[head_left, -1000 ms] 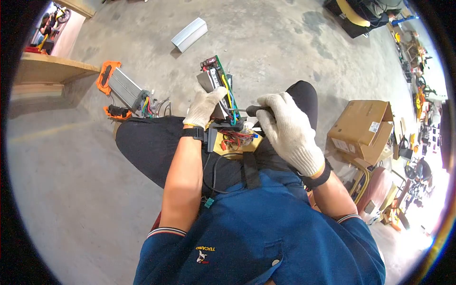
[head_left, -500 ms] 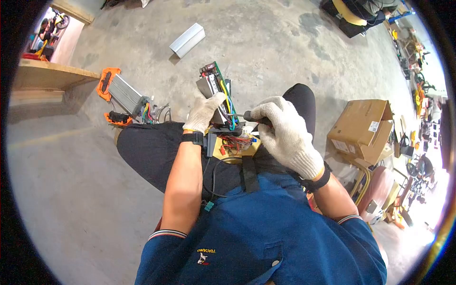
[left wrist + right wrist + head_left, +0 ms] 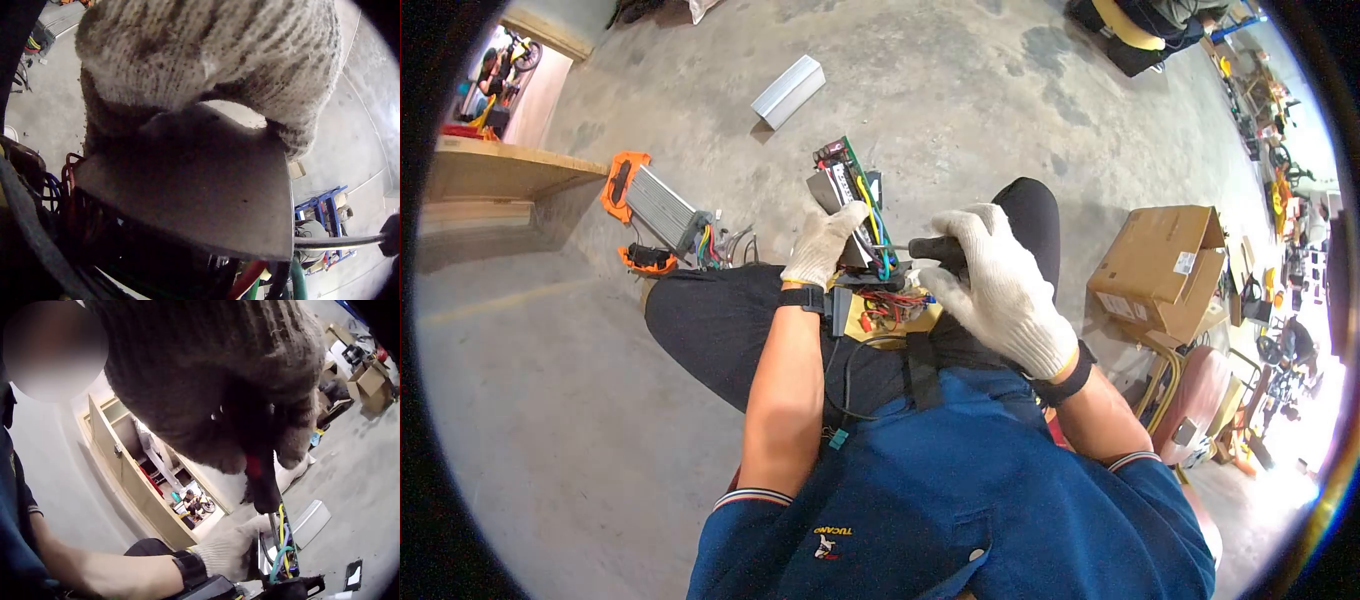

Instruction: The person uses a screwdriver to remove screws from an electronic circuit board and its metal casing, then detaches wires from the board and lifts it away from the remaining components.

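My gloved left hand [image 3: 825,245] grips a controller board [image 3: 852,165] along the grey metal plate [image 3: 194,187] on its side, fingers over the plate's edge. The board stands up from my lap, with yellow, blue and green wires [image 3: 282,553] at its near end. My gloved right hand [image 3: 1005,290] holds a screwdriver [image 3: 933,250] by its dark handle, thumb and fingers around it. In the right wrist view the screwdriver's shaft [image 3: 272,522] points down at the wired end of the board. In the left wrist view the shaft runs past the plate's corner, its tip hidden.
A yellowish box [image 3: 920,318] with red wires and connectors sits between my legs. On the floor lie a finned controller [image 3: 665,208] with orange end pieces, and a silver aluminium housing [image 3: 788,92]. A cardboard box [image 3: 1155,270] stands at right, a wooden ledge [image 3: 520,165] at left.
The right fingers have shifted and loosened around the screwdriver handle, with the thumb lower. The left hand keeps its hold on the board. The head view has shifted slightly.
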Tool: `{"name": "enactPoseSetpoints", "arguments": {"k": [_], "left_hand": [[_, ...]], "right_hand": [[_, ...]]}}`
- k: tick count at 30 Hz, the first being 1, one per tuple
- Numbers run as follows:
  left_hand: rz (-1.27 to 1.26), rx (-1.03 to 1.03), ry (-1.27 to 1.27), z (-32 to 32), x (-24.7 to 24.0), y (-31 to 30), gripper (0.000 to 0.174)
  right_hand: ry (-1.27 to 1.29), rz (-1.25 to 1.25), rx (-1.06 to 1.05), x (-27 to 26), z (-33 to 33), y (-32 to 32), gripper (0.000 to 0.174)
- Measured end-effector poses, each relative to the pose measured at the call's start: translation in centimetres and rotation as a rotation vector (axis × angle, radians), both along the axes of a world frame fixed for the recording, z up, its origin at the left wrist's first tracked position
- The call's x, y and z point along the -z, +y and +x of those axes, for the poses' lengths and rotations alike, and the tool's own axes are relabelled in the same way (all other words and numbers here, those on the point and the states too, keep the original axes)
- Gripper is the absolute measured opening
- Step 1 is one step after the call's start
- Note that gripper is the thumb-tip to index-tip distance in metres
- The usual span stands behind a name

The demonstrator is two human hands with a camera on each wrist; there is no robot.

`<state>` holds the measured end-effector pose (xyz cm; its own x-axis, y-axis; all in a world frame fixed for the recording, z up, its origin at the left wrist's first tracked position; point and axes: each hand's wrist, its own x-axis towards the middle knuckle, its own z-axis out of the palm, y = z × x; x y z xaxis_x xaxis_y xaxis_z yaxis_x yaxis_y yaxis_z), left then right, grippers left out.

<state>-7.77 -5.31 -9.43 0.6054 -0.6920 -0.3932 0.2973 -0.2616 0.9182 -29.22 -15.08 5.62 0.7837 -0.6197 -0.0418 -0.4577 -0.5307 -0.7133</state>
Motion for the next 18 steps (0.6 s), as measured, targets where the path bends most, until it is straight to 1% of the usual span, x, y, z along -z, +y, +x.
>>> {"name": "enactPoseSetpoints", "arguments": {"k": [1,2,3,4,6,7,9,10,11,12,13,15,16,17,18], "left_hand": [[0.022,-0.022,-0.037,0.0,0.2,0.0,0.044],[0.021,-0.020,-0.037,0.0,0.4,0.0,0.044],[0.004,-0.010,-0.010,0.1,0.4,0.0,0.046],[-0.013,-0.003,0.017,0.1,0.4,0.0,0.047],[0.016,0.012,0.021,0.1,-0.5,0.1,0.049],[0.044,0.028,0.027,0.1,-1.0,0.1,0.051],[0.027,0.025,0.052,0.2,0.2,0.1,0.051],[0.009,0.020,0.076,0.3,0.7,0.2,0.052],[0.009,0.022,0.076,0.3,1.2,0.4,0.052],[0.006,0.018,0.025,0.2,0.8,0.4,0.051],[-0.002,0.013,-0.029,0.2,0.4,0.2,0.050],[0.027,-0.008,-0.060,0.0,-0.8,0.1,0.049],[0.060,-0.030,-0.090,-0.4,-1.2,-0.1,0.049],[-0.046,-0.042,0.009,-0.4,-0.3,0.0,0.045],[-0.006,-0.010,-0.019,-0.5,-1.5,-0.4,0.043]], "right_hand": [[0.000,0.000,0.003,0.0,0.1,-0.1,0.026],[0.071,-0.001,-0.003,0.0,0.2,-0.3,0.025],[0.141,-0.002,-0.010,0.1,0.3,-0.6,0.023],[0.141,-0.003,-0.009,0.3,0.2,-0.8,0.023],[-0.030,-0.116,-0.137,1.0,-0.2,-1.3,0.021],[-0.030,-0.115,-0.137,1.0,-0.2,-1.3,0.021],[-0.118,-0.035,-0.126,0.9,-0.2,-1.2,0.020],[-0.117,-0.036,-0.125,0.8,-0.1,-0.9,0.020],[-0.058,-0.008,-0.029,0.5,0.2,-0.4,0.022],[0.001,0.019,0.067,0.3,0.3,-0.2,0.025],[0.000,0.013,0.070,0.4,0.2,-0.6,0.025],[-0.008,0.016,-0.106,0.9,-0.1,-1.3,0.030],[-0.003,0.011,-0.100,1.0,-0.2,-1.4,0.030],[-0.041,-0.049,-0.135,1.1,-0.3,-1.3,0.029],[-0.073,-0.118,-0.167,0.9,-0.4,-1.3,0.029]]}}
